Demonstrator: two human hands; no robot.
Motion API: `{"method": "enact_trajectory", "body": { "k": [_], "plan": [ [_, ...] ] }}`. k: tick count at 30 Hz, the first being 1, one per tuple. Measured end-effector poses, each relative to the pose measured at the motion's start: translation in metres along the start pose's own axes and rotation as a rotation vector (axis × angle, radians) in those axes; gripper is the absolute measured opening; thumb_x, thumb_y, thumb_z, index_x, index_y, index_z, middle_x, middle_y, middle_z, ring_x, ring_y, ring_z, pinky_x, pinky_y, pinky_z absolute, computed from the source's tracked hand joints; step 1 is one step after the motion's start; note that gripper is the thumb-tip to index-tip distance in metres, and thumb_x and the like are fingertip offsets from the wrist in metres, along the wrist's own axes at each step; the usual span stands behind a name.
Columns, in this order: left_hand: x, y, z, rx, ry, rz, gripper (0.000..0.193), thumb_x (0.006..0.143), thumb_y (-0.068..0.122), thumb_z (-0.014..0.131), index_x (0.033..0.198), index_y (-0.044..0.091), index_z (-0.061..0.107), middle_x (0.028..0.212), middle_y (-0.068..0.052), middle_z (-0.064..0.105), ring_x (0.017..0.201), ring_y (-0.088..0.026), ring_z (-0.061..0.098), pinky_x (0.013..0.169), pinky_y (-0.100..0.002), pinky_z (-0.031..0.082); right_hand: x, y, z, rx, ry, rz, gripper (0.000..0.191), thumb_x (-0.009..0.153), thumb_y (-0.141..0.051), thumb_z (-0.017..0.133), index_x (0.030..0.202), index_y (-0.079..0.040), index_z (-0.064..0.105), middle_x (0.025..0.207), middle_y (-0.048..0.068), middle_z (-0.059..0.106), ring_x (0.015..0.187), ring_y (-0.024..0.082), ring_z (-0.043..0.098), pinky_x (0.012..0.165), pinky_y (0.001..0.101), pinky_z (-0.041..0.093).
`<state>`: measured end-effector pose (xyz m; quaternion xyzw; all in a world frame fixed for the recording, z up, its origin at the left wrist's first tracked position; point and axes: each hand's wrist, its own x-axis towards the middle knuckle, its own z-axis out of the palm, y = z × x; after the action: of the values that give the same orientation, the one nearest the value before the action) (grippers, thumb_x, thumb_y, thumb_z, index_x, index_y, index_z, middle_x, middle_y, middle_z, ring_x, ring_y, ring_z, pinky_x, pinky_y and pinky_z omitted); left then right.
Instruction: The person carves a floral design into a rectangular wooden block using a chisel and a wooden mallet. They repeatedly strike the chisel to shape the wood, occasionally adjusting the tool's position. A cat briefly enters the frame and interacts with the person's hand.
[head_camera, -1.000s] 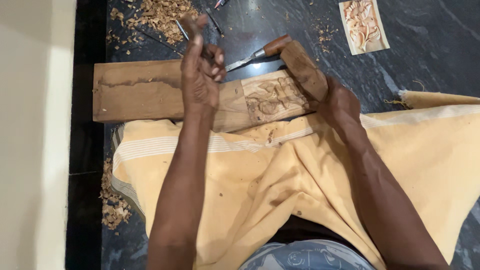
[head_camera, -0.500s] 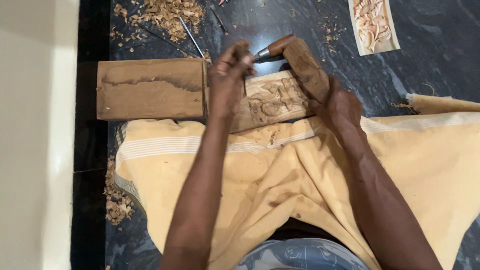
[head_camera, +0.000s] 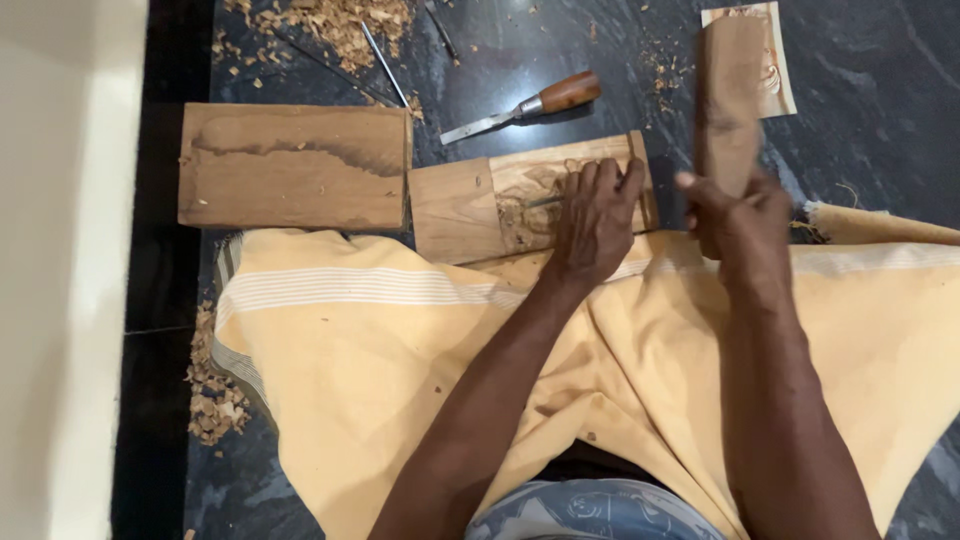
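Head view: left hand (head_camera: 595, 215) grips thin metal chisel (head_camera: 543, 201) on carved wood panel (head_camera: 470, 205), right hand (head_camera: 745, 215) holds wooden mallet (head_camera: 727, 100) upright.

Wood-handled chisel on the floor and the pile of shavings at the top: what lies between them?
In the head view, between the chisel and the shavings lie thin metal tools on dark stone floor.

Matt raw wood panel (head_camera: 470, 205), glossy dark stone floor (head_camera: 880, 120), soft yellow cloth (head_camera: 380, 340), wooden-handled metal chisel (head_camera: 525, 105).
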<state>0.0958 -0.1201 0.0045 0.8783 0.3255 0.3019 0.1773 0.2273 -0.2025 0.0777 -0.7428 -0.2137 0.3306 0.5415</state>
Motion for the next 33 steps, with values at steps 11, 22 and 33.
{"method": "enact_trajectory", "body": {
  "k": [11,22,33],
  "plan": [
    [-0.001,-0.007,0.015,-0.131,0.149,-0.128,0.042,0.092,0.010,0.064,0.132,0.002,0.054,0.102,-0.013,0.056,0.099,-0.030,0.056,0.089,-0.048,0.046,-0.037,-0.018,-0.009,-0.056,0.043,-0.033,0.025,0.085,0.000,0.079,0.099,-0.005,0.058,0.071,0.007,0.061,0.047,0.010,0.048,0.038,0.0269,0.030],
    [0.008,-0.023,0.011,-0.282,0.189,-0.100,0.037,0.083,0.003,0.064,0.119,0.000,0.056,0.099,-0.016,0.058,0.098,-0.035,0.059,0.089,-0.050,0.048,-0.036,-0.009,-0.001,0.009,0.073,-0.298,0.043,0.092,0.003,0.081,0.126,-0.002,0.055,0.094,0.007,0.066,0.065,0.013,0.061,0.053,0.0254,0.048],
    [0.012,-0.023,-0.001,-0.446,0.130,-0.117,0.012,0.083,0.000,0.062,0.090,0.006,0.053,0.085,-0.010,0.061,0.087,-0.032,0.065,0.078,-0.048,0.052,-0.058,-0.001,0.014,0.005,0.095,-0.245,0.072,0.089,0.001,0.080,0.153,-0.007,0.048,0.093,0.005,0.063,0.067,0.011,0.057,0.057,0.0238,0.047]
  ]
}}
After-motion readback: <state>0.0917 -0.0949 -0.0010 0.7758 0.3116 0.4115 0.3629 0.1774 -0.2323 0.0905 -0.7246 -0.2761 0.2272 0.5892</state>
